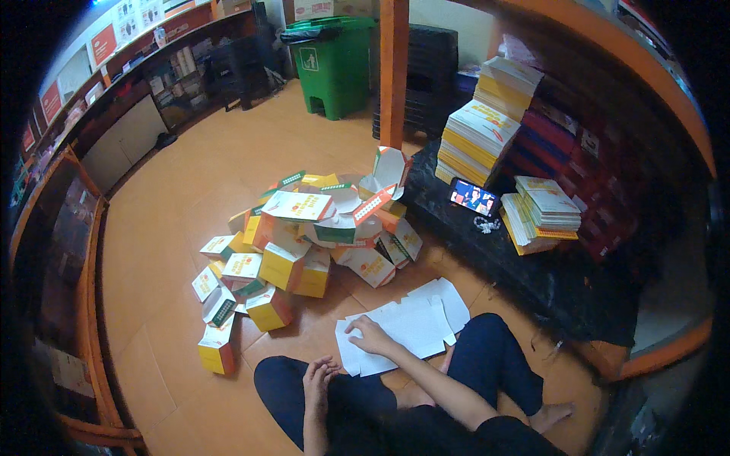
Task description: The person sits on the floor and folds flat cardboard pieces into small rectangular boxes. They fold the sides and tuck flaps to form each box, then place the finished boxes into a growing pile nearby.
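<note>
A flat white box blank (399,327), its plain side up, lies over my crossed legs and the tiles, with cut flaps along its edges. My right hand (369,337) rests on its left part, fingers slightly bent and apart, gripping nothing. Just left of the sheet, above my knee, my left hand (319,372) hangs with loosely bent fingers and nothing visible in them. Beyond the sheet is a heap of folded small boxes (287,262) in white, yellow, orange and green, several with their lids standing up.
On the black-covered low ledge (456,235) at right stand a tall stack of flat blanks (477,133) and a shorter stack (544,209). A lit phone (474,197) leans between them. An orange post (393,72) and a green bin (334,68) stand farther back. Shelving (76,228) lines the left.
</note>
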### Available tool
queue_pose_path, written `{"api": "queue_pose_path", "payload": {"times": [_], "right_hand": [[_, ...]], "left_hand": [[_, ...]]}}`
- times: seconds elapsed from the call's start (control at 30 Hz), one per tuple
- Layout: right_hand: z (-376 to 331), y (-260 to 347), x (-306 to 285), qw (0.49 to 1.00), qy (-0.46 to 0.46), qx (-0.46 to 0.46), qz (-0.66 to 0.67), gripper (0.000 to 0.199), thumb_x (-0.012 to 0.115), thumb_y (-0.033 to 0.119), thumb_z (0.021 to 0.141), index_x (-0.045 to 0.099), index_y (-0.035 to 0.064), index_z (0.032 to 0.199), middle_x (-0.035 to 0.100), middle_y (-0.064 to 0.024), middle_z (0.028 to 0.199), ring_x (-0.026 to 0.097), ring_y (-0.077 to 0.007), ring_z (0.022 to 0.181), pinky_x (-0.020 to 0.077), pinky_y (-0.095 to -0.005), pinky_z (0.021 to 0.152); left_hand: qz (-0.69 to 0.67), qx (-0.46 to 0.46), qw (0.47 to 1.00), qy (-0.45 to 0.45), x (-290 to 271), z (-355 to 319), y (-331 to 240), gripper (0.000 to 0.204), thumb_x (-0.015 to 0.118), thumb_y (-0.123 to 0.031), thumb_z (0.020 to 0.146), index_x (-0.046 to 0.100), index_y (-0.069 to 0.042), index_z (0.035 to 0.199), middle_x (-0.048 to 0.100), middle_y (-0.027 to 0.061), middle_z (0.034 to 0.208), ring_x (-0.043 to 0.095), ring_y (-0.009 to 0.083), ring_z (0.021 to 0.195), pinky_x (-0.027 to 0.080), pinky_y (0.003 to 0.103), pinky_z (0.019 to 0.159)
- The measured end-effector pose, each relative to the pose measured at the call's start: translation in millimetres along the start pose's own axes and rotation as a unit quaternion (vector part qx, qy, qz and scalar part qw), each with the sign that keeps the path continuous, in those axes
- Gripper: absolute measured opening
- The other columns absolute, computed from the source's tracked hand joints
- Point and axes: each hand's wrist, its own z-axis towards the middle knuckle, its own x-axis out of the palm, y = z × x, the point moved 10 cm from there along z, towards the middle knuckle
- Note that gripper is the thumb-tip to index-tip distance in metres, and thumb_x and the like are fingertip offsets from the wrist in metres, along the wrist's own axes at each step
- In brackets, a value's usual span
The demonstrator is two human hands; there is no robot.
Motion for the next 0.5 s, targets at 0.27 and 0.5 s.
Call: {"api": "queue_pose_path", "payload": {"times": [0.27,0.5], "right_hand": [[0,-36,-22,0.964,-0.090,0.022,-0.249,0.071,0.076,0.019,0.075,0.052,0.0096,0.141,0.048,-0.0157,0.146,0.046,-0.0370,0.134,0.0356,-0.0471,0.114],[-13,-12,-21,0.928,-0.121,-0.037,-0.350,0.057,0.075,0.021,0.078,0.060,0.0139,0.132,0.063,-0.0102,0.129,0.055,-0.0288,0.125,0.0415,-0.0482,0.100]], "left_hand": [[0.018,-0.003,1.000,-0.016,-3,1,6,0.028,0.053,-0.011,0.101,0.060,0.006,0.122,0.068,0.0153,0.105,0.069,0.0234,0.101,0.055,0.031,0.090],[0.037,0.005,0.999,-0.001,0,-2,2,0.029,0.055,-0.011,0.100,0.060,0.005,0.124,0.067,0.0147,0.108,0.068,0.0240,0.103,0.055,0.032,0.091]]}}
